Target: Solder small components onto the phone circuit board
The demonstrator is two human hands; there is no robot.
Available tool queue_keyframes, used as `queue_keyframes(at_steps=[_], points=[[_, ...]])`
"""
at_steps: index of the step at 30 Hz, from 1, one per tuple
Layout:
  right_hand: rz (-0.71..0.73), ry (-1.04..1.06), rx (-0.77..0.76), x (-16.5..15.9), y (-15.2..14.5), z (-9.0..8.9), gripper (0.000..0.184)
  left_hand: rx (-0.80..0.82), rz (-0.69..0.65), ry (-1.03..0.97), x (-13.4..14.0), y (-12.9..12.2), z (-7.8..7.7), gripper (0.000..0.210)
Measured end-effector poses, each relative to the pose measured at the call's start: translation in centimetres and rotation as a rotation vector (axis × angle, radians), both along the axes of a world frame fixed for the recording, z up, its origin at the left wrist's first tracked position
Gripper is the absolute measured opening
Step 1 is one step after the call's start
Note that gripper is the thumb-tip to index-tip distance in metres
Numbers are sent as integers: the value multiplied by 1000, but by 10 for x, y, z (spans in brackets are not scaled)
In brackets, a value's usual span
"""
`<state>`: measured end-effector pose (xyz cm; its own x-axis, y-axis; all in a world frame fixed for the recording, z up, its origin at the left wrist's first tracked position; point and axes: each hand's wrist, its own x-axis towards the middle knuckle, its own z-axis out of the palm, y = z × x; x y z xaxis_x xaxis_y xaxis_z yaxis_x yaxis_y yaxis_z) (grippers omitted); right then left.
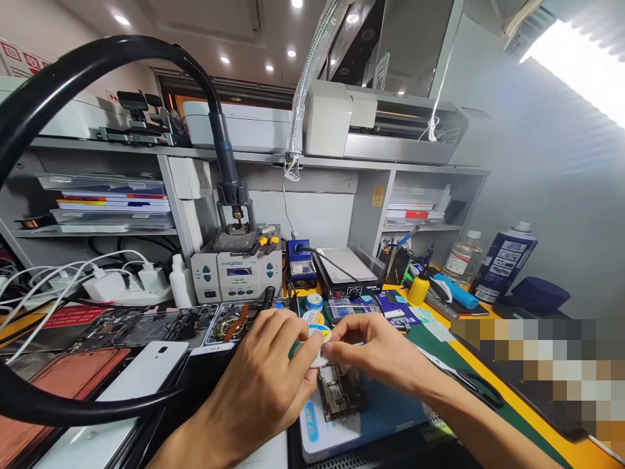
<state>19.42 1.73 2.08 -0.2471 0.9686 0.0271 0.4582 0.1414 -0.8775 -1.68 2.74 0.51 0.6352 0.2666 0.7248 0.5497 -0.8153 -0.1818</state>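
Near the middle of the bench, my left hand is closed on a small white round disc with a blue and yellow label. It looks like a spool, though the fingers cover much of it. My right hand pinches thumb and forefinger together at the disc's right edge. Whatever lies between those fingertips is too small to make out. Just below both hands, a phone circuit board lies on a pale blue and white plate.
A black flexible arm loops over the left side. Behind stand a soldering station and a heating plate. Phones, including a white one, lie at left. Scissors, a yellow bottle and a spray can are at right.
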Motion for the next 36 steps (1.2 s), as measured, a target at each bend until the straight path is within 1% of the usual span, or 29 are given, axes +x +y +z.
queue_keyframes(at_steps=[2,4,11,17,23,29,31,34,36], points=[[0,71,-83,-2,2,-4,24,19,5,12,0,-2,0,24],[-8,129,-130,-4,4,-8,25,43,6,24,1,-3,0,24],[-29,211,-172,-7,3,-16,20,68,6,48,1,-3,-1,23],[-29,267,-192,-7,1,-12,19,34,3,31,1,-3,-2,23],[-29,343,-220,-7,1,-7,14,19,-22,1,2,-4,-2,32],[34,420,-238,-3,-2,-1,14,26,-77,-82,1,-7,-1,36],[81,455,-253,-3,-4,0,18,41,-96,-106,1,-6,-1,38],[125,521,-273,-4,-6,0,35,76,-131,-138,1,-4,-1,42],[134,562,-272,-6,-6,0,39,91,-158,-174,0,-2,-2,42]])
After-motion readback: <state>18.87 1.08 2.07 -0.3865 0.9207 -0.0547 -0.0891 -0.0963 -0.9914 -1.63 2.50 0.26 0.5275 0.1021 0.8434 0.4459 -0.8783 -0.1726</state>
